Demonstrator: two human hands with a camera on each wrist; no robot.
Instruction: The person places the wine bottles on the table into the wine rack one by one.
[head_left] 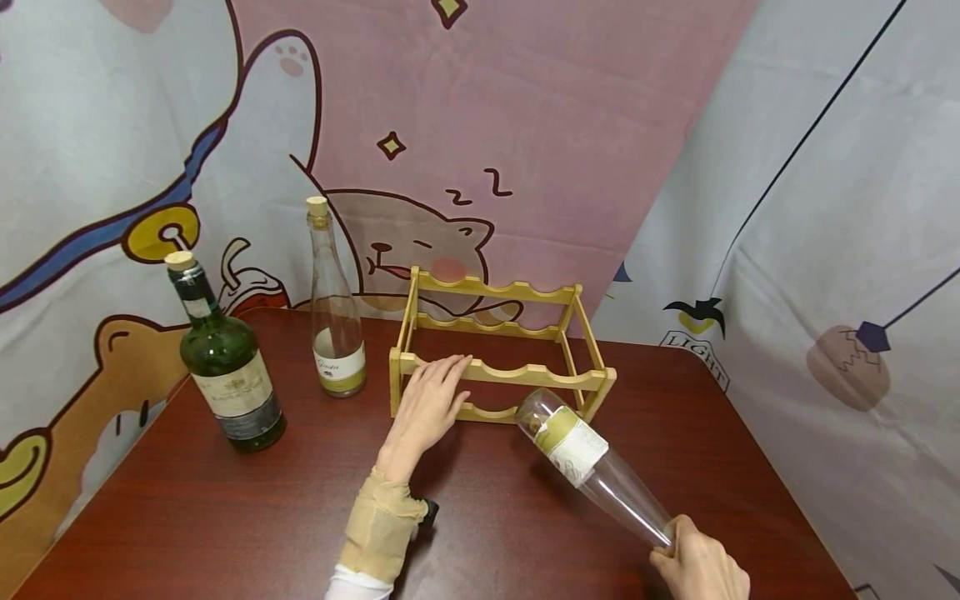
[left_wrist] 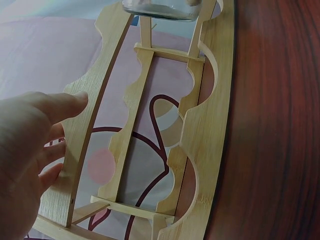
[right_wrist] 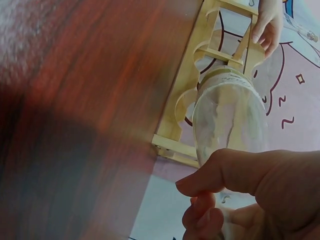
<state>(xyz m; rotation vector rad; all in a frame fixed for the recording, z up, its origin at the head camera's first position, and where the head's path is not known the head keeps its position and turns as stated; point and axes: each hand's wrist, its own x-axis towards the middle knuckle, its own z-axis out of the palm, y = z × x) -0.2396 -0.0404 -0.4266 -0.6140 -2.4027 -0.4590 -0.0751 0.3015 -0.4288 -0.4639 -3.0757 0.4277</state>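
Note:
A light wooden wine rack (head_left: 510, 377) with scalloped rails stands on the table. My left hand (head_left: 429, 404) holds its front upper rail near the left end; in the left wrist view the thumb (left_wrist: 80, 101) lies against the rail, with other fingers on its far side. My right hand (head_left: 703, 560) grips the neck of a clear glass bottle (head_left: 592, 467) with a white and yellow-green label. This bottle is tilted, base toward the rack's right front. In the right wrist view, the thumb (right_wrist: 220, 172) and curled fingers close round the neck.
A corked green wine bottle (head_left: 232, 379) stands upright at the table's left. Beside it, nearer the rack, stands a corked clear bottle (head_left: 337, 325). The dark red-brown table (head_left: 300, 517) ends at a printed cloth backdrop (head_left: 562, 150).

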